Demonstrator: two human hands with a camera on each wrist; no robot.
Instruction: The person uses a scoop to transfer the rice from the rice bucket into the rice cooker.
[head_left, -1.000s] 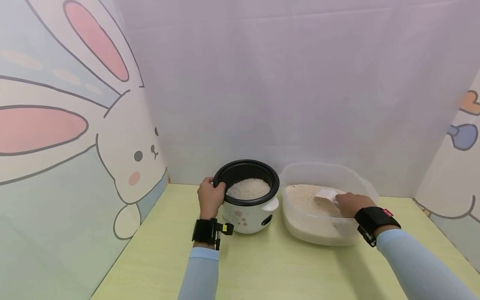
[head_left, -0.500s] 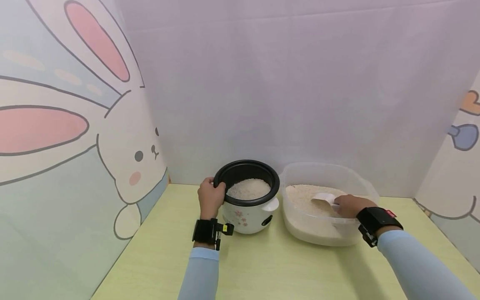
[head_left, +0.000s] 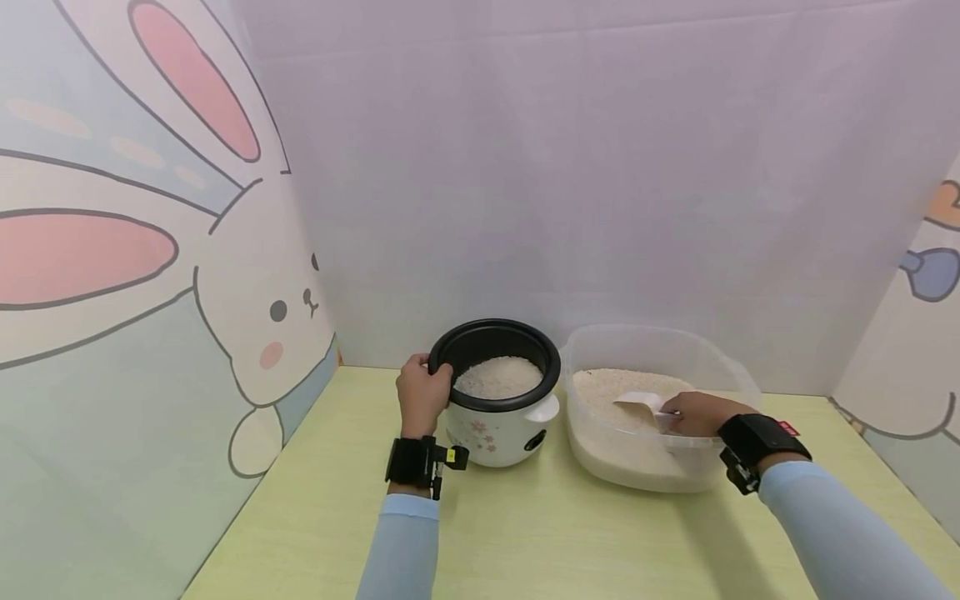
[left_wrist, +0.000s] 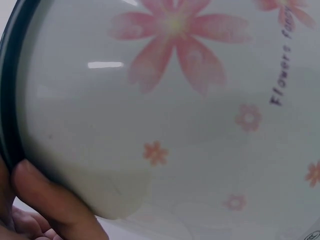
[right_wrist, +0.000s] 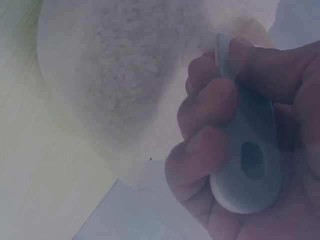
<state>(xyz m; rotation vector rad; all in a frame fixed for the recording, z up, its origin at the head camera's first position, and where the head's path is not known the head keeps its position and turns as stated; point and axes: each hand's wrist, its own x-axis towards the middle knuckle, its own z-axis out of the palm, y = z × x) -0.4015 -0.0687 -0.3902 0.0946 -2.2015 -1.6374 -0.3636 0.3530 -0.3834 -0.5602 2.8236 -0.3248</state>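
Saw a pale cloth backdrop (head_left: 570, 183) along the far edge of the yellow-green bench (head_left: 555, 533), with a rabbit-print panel (head_left: 75, 467) bounding the left. Found room for moving along the near side, and more toward left and right edges. Saw a translucent container (head_left: 637, 340) at right, close to the backdrop, part-filled with loose rice (head_left: 606, 387). Saw a white flowered rice cooker (head_left: 498, 446) just to its left, across a narrow gap at bench level, with a heap of rice (head_left: 510, 377) inside its black pot (head_left: 495, 405). Gripped the pot's rim at its left edge with the left hand (head_left: 422, 396). Held, with the curled right hand (head_left: 697, 414) inside the container's right part, a white scoop (head_left: 642, 400), bowl pointing left, low at the rice.
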